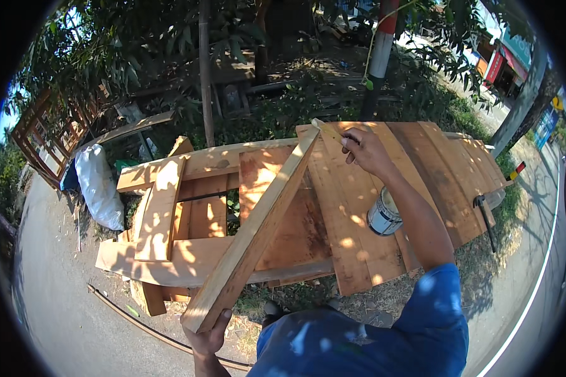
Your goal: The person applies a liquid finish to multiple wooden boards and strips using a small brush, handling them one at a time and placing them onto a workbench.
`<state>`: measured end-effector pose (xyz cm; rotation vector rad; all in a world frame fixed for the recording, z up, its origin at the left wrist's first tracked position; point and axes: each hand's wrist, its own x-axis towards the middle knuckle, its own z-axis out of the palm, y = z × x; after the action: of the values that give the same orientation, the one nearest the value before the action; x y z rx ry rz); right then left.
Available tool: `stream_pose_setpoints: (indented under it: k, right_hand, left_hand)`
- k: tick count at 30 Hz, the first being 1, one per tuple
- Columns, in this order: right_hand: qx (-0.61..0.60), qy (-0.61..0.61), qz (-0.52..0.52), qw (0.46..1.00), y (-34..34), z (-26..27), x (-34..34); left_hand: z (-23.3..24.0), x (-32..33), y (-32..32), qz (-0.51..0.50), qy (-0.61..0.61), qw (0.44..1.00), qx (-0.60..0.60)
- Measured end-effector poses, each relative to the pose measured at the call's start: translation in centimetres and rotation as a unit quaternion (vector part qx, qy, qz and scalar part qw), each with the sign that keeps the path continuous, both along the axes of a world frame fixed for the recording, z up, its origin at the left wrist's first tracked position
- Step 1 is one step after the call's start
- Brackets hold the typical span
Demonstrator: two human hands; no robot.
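Note:
A long squared wooden beam (pixel 259 221) slants across the view over the stacked boards. My left hand (pixel 207 332) grips its near, lower end from beneath. At the far end, my right hand (pixel 365 148) pinches a slim yellowish tool (pixel 330 132). The tool's pale tip meets or nearly meets the beam's end; its exact kind is too small to tell. Below my right forearm stands an open tin can (pixel 384 214) with a white and dark label, partly covered by the arm. It rests on a row of wide planks (pixel 344 207).
Shorter boards (pixel 160 209) lie across two timber rails at left, with gaps between. A hammer (pixel 485 221) hangs over the planks' right edge. A white sack (pixel 99 188) stands at left, near wooden frames (pixel 52 136). A thin pole (pixel 205 75) rises behind the boards. The road (pixel 523 301) runs along the right.

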<state>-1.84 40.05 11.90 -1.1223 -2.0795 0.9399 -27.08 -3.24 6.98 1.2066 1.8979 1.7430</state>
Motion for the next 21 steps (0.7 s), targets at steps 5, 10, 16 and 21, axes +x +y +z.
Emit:
stream_pose_setpoints:
  k: [5,10,16,21]
  right_hand:
    - [0.111,-0.010,-0.022,0.994,-0.7,-1.8,-1.4]
    - [0.377,-0.024,-0.024,0.926,-1.7,-2.3,-2.1]
    - [0.364,-0.078,0.036,0.927,-3.1,-0.2,-1.2]
    - [0.384,0.022,0.019,0.923,-0.9,0.9,-1.1]
  left_hand:
    - [-0.3,-0.2,-0.8,0.018,-0.018,1.000,-0.017]
    - [0.1,0.0,-0.5,0.016,-0.074,0.997,0.024]
    - [-0.2,-0.5,-0.9,0.016,-0.066,0.998,0.017]
    - [-0.8,-0.5,-0.9,0.047,-0.035,0.998,0.024]
